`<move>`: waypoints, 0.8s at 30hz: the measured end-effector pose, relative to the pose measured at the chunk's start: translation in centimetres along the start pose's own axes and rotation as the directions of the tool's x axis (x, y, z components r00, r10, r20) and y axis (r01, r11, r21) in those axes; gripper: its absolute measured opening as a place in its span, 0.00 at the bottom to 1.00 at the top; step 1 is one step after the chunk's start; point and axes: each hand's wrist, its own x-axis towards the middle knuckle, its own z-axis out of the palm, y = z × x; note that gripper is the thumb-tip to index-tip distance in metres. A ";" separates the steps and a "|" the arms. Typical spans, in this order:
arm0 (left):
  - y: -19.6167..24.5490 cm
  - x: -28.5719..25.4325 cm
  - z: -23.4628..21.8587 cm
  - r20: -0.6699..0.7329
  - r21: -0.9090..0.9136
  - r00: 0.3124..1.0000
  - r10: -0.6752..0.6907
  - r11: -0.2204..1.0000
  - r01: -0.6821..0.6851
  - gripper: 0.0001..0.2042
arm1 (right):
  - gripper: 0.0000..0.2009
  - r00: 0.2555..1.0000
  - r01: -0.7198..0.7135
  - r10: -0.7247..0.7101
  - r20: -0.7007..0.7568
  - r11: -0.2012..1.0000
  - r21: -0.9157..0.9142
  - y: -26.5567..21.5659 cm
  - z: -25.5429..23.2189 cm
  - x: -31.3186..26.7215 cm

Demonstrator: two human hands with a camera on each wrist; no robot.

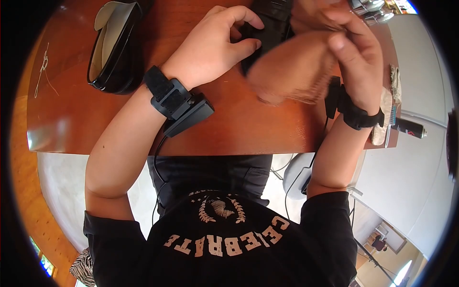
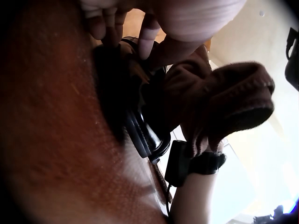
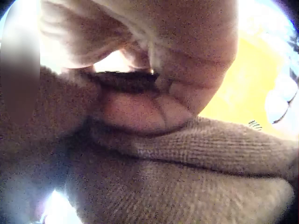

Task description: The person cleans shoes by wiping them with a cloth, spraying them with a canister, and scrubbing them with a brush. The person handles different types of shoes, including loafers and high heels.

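My right hand grips a brown ribbed cloth, which hangs loosely and is blurred in the head view. In the right wrist view the cloth lies in folds under the curled fingers. My left hand has its thumb and forefinger bent against a shiny black shoe on the table. From the left wrist, the fingers reach down onto this shoe. Its far end is cut off in the head view. A second black shoe with beige lining stands to the left.
A thin knotted lace lies near the left edge of the brown table. Along the right edge are a beige cloth item and a black spray can. Shiny metallic items sit at the back right.
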 end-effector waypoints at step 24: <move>-0.2 0.2 -0.1 0.016 -0.036 1.000 -0.013 0.999 0.014 0.13 | 0.10 0.994 0.004 0.048 0.098 0.882 -0.470 0.9 1.0 0.6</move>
